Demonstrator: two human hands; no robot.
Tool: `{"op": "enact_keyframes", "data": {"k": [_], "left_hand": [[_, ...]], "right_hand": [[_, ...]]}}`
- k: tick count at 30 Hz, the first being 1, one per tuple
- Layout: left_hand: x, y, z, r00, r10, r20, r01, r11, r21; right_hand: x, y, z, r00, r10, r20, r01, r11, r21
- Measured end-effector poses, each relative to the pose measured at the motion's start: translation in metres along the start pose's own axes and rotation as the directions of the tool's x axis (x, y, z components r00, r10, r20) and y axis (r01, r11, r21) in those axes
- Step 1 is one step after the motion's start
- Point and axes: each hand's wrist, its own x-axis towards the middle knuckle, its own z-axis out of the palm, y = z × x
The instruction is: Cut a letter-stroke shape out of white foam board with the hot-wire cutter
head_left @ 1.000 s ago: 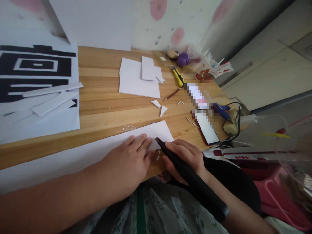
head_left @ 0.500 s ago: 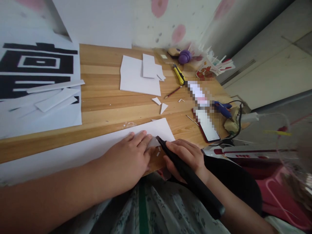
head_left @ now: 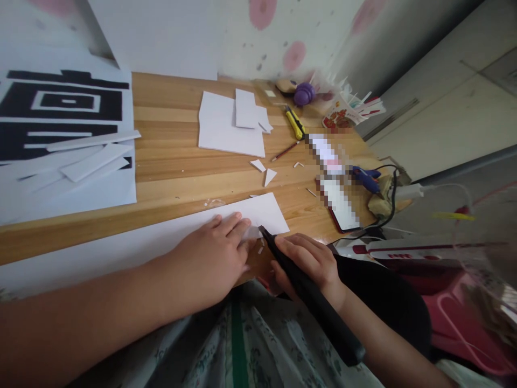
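Observation:
My left hand (head_left: 220, 253) lies with fingers stretched out on a long white foam board (head_left: 133, 253), pressing near its right end. Around the handle of a black craft knife (head_left: 319, 307) the fingers of my right hand (head_left: 313, 261) are closed. The knife's tip touches the board just right of my left fingertips, and its thick handle slants back toward my lap. A few tiny white scraps (head_left: 260, 249) lie below the tip, close to the table edge.
Small white offcuts (head_left: 270, 177), stacked white pieces (head_left: 226, 126), a yellow cutter (head_left: 294, 123) and a pencil (head_left: 285, 151) lie farther back. A blue glue gun (head_left: 365, 178) and phone (head_left: 341, 207) are at right. White strips (head_left: 95, 161) rest on a printed sheet (head_left: 125, 191).
The view has shifted slightly. Both hands and the knife keep nearly the same place on the board; the knife's handle end sits a little farther left and lower in view.

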Motion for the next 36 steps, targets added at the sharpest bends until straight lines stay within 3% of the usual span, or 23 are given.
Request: {"op": "enact_keyframes", "data": {"k": [8,14,24,30,33,36], "left_hand": [[0.0,-0.001,-0.001,1.0,0.024,-0.017,-0.023,0.998,0.065],[0.0,-0.001,-0.004,1.0,0.028,0.005,-0.028,0.998,0.052],[-0.001,-0.002,0.0,0.998,0.039,-0.053,-0.037,0.999,0.037],[-0.002,-0.003,-0.006,0.999,0.029,-0.014,-0.029,1.0,-0.008],[-0.001,-0.005,-0.012,0.999,0.041,0.014,-0.041,0.998,-0.045],[0.002,-0.008,-0.015,0.999,0.041,-0.035,-0.044,0.997,-0.071]], "right_hand": [[-0.007,-0.002,-0.002,0.999,-0.032,0.018,0.033,0.999,-0.028],[-0.011,-0.006,-0.001,1.0,-0.013,0.002,0.013,0.999,-0.051],[-0.023,-0.011,0.002,1.0,-0.024,-0.015,0.023,0.998,-0.053],[-0.025,-0.013,0.005,0.999,0.019,-0.03,-0.021,0.998,-0.06],[-0.022,-0.013,0.002,0.996,0.02,-0.086,-0.022,1.0,-0.018],[-0.019,-0.014,-0.007,0.978,0.004,-0.21,-0.01,1.0,-0.03]]}}
